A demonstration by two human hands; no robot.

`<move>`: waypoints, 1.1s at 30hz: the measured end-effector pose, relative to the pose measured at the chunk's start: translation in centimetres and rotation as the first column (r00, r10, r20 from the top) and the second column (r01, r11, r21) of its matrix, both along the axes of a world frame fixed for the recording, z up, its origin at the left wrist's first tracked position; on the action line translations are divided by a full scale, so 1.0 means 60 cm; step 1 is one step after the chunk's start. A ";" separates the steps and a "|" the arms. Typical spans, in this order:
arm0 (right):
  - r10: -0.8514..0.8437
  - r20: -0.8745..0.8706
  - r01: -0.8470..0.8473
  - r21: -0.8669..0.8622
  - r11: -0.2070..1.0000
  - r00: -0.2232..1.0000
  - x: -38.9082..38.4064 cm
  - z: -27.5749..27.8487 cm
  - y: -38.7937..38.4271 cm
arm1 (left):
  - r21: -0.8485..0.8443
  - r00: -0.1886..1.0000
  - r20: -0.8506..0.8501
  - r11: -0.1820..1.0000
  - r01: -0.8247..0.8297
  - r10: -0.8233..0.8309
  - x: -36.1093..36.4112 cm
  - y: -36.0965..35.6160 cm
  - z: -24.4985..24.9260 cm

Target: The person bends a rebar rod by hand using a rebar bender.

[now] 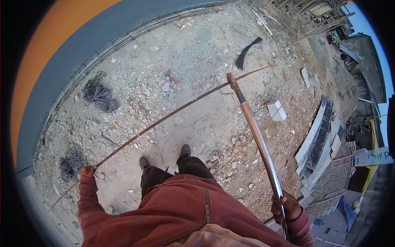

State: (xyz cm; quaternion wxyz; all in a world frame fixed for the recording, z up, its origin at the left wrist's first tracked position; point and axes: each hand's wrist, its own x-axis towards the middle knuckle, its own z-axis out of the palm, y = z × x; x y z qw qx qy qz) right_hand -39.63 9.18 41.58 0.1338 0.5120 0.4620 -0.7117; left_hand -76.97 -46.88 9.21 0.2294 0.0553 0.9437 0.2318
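My left hand (87, 171) grips a long thin steel rebar (164, 118) that runs from lower left up to the upper right across the rubble ground. My right hand (286, 208) grips a long metal pipe tool (259, 138). The tool's rusty head (233, 80) sits on the rebar near its far end. My two shoes (164, 156) stand on the ground below the rebar. I wear a red zip jacket (181, 214).
Two bundles of tie wire (98, 94) (73, 161) lie at left, by a line of rebar along a grey wall (123, 39). A white block (277, 110), a dark scrap (246, 52) and stacked slabs (319, 138) lie to the right. Ground is rubble-strewn.
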 end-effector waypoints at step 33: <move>-0.339 0.300 0.346 0.034 0.938 0.891 0.093 0.021 -0.322 | -0.063 0.865 0.470 0.971 0.231 -0.176 0.005 -0.069 -0.157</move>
